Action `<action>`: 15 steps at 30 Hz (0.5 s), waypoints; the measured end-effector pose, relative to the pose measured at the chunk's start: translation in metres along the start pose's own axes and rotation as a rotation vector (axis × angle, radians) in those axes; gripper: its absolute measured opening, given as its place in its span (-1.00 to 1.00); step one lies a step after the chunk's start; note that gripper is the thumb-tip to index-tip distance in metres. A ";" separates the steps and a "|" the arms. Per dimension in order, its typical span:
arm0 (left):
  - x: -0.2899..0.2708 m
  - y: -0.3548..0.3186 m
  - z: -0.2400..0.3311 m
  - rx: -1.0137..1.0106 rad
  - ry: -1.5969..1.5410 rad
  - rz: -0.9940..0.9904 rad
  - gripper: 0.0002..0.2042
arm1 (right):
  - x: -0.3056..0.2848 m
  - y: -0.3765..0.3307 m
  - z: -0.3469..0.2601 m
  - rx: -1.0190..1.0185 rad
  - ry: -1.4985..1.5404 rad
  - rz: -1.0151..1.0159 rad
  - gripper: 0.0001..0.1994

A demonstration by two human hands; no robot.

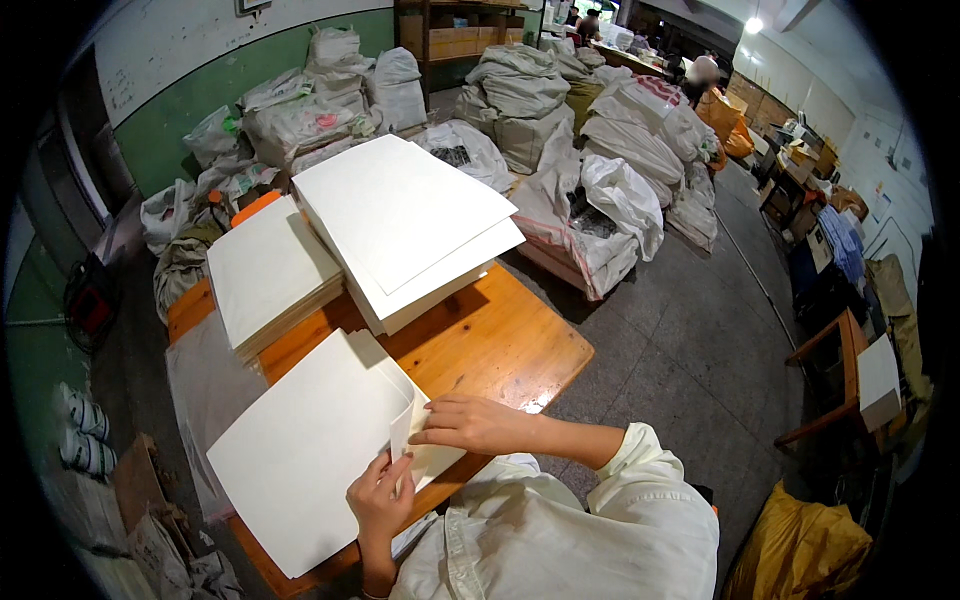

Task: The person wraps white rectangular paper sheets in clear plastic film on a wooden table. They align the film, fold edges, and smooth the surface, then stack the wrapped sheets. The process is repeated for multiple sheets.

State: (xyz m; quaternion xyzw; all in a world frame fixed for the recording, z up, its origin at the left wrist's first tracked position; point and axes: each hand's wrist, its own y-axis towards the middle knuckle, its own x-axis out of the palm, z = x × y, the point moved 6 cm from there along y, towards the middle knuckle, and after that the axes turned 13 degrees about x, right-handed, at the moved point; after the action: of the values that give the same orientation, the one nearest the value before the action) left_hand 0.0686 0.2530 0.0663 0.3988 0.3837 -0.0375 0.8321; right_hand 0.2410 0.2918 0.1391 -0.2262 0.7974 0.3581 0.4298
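Note:
A large white sheet (290, 465) lies near me on the wooden table (520, 335). Its right side is turned up into a narrow folded flap (402, 425), with more pale paper showing beneath it. My left hand (380, 500) has its thumb and fingers bent around the near end of this fold, pinching the sheet. From the right, my right hand (470, 424) reaches over with curled fingers and grips the flap; its fingertips are partly hidden against the paper.
Beyond the sheet stand a tall stack of white sheets (405, 220) and a lower stack (270, 275). Clear plastic film (205, 390) hangs at the table's left edge. Bulging woven sacks (635, 130) crowd the floor behind. A wooden stool (850, 370) stands right.

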 end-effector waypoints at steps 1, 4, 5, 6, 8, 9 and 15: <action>0.000 -0.004 -0.005 -0.036 -0.017 0.008 -0.71 | -0.006 0.002 -0.004 0.000 0.007 0.055 -0.68; -0.004 -0.007 -0.009 -0.118 -0.080 0.088 -0.71 | -0.015 0.005 -0.009 -0.047 -0.104 0.161 -0.67; -0.006 -0.006 -0.009 -0.141 -0.104 0.125 -0.71 | -0.010 0.003 -0.007 -0.049 -0.115 0.077 -0.65; -0.008 -0.004 -0.008 -0.135 -0.097 0.163 -0.69 | -0.004 -0.002 -0.004 -0.052 -0.126 -0.007 -0.64; -0.010 -0.002 -0.006 -0.122 -0.085 0.234 -0.67 | 0.006 -0.009 0.001 -0.044 -0.135 -0.123 -0.64; -0.008 -0.005 -0.008 -0.114 -0.060 0.197 -0.65 | 0.010 -0.011 0.003 -0.037 -0.132 -0.154 -0.66; -0.002 0.004 0.004 0.096 -0.031 0.055 -0.65 | 0.014 -0.013 0.007 0.007 -0.080 -0.150 -0.74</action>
State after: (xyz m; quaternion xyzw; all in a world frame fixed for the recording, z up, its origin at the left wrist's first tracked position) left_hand 0.0711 0.2521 0.0723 0.4479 0.3572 -0.0390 0.8187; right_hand 0.2466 0.2883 0.1199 -0.2693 0.7615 0.3310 0.4879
